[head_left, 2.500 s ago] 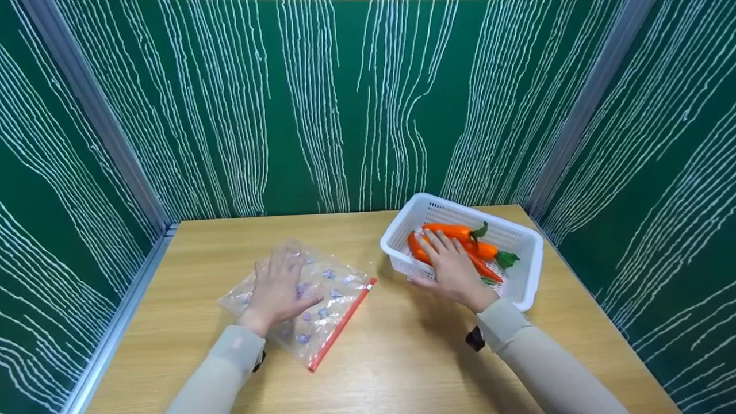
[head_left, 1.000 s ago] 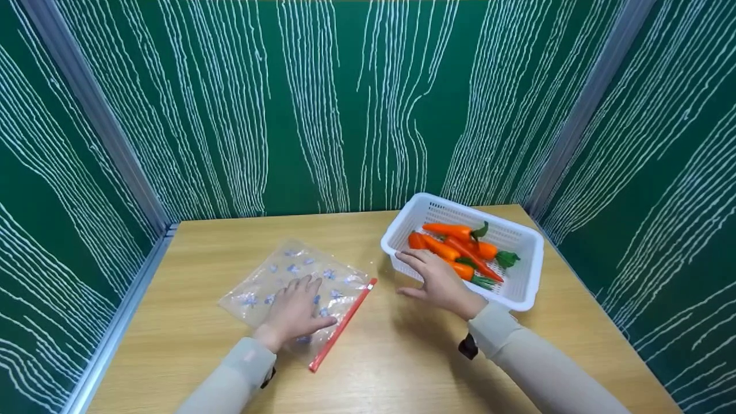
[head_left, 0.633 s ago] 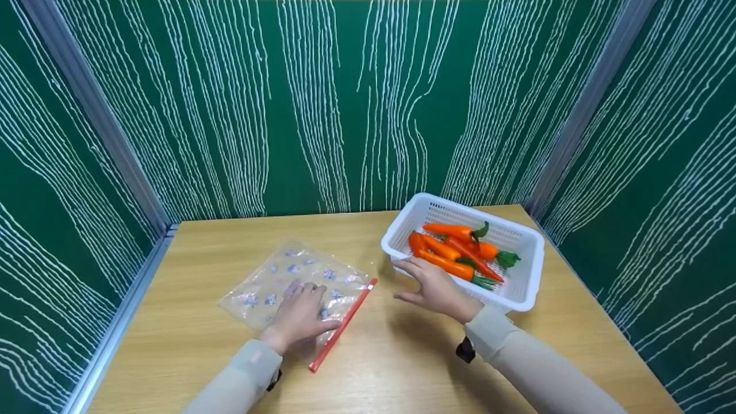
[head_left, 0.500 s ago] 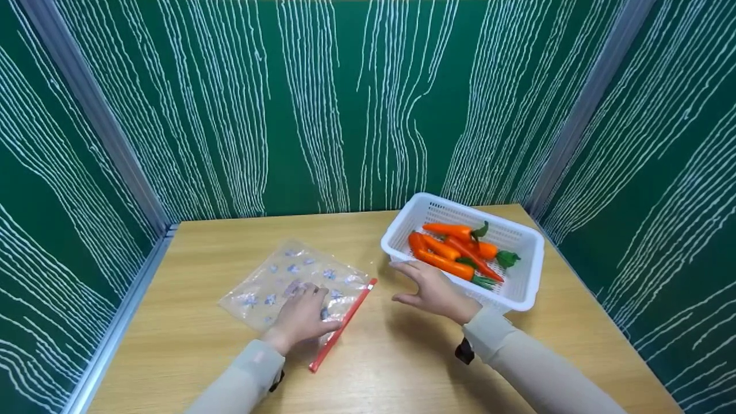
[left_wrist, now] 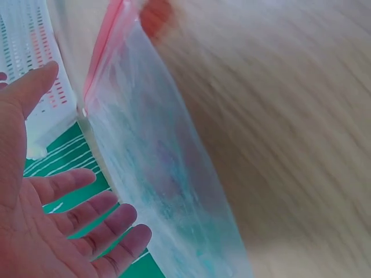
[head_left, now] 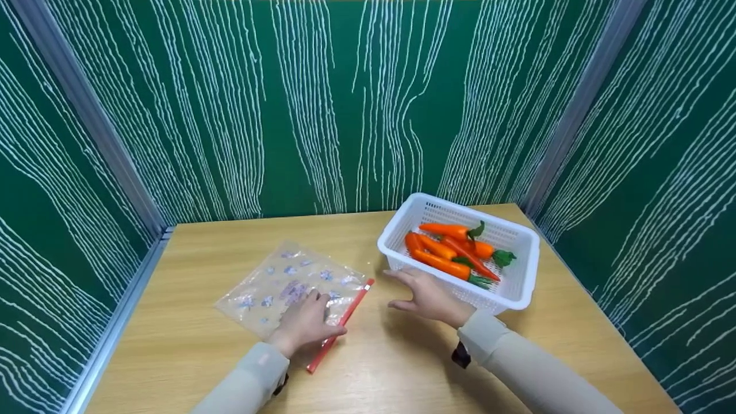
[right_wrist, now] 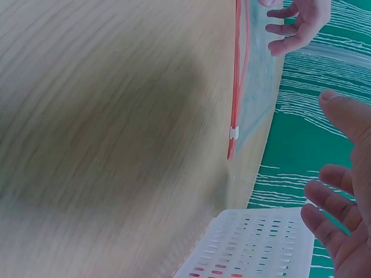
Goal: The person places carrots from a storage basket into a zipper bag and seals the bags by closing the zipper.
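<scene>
A clear zip bag [head_left: 290,270] printed with small purple-blue flowers lies flat on the wooden table. Its red zip edge [head_left: 356,300] faces right, and a white slider [right_wrist: 233,132] sits at one end of it. My left hand [head_left: 305,325] hovers low over the bag's near part, fingers loosely bent and thumb by the red edge; in the left wrist view there is a gap between palm and bag. My right hand [head_left: 431,299] is held in the air at the near left side of the white basket [head_left: 526,282], thumb and fingers spread, holding nothing.
Several orange carrots [head_left: 443,264] with green tops and a red chili pepper [head_left: 474,259] lie in the perforated basket. Green panels [head_left: 402,144] with white wavy lines stand behind the table [head_left: 230,241] and along both sides.
My right hand has withdrawn from over the carrots to the basket's near left side. My left hand has slid toward the red zip edge, its fingers more bent. Bag and basket stay put.
</scene>
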`<state>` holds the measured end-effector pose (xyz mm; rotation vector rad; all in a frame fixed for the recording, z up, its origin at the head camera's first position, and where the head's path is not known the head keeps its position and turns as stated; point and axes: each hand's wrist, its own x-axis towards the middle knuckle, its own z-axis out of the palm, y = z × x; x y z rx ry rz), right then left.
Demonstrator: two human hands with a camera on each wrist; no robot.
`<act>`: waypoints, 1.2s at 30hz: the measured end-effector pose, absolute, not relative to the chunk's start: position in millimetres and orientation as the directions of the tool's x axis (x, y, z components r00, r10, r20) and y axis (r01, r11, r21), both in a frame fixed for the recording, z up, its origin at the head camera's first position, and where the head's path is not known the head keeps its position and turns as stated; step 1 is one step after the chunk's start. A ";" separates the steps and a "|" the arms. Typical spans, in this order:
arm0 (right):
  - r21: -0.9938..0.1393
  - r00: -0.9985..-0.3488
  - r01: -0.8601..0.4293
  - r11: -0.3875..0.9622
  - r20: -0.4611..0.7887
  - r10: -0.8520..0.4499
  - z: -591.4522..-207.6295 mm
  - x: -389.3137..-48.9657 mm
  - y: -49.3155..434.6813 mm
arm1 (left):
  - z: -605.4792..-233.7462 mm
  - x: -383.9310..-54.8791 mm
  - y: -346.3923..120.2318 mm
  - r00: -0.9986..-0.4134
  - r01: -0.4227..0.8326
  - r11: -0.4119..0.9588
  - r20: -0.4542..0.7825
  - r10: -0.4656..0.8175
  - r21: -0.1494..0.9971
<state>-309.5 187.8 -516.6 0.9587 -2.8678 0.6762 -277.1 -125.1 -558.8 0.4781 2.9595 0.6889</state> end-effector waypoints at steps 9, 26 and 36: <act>-0.351 -0.796 -0.599 0.719 0.172 -0.580 -520.6 -308.5 187.4 | -561.3 -278.4 -123.2 -0.951 0.261 0.862 -0.037 0.307 0.435; -0.311 -0.806 -0.587 0.747 0.137 -0.576 -517.1 -303.2 184.7 | -566.4 -275.8 -125.9 -0.941 0.309 0.863 -0.002 0.338 0.398; -0.379 -0.828 -0.544 0.748 0.102 -0.551 -519.8 -302.7 185.5 | -557.6 -277.7 -125.3 -0.934 0.325 0.844 0.003 0.358 0.426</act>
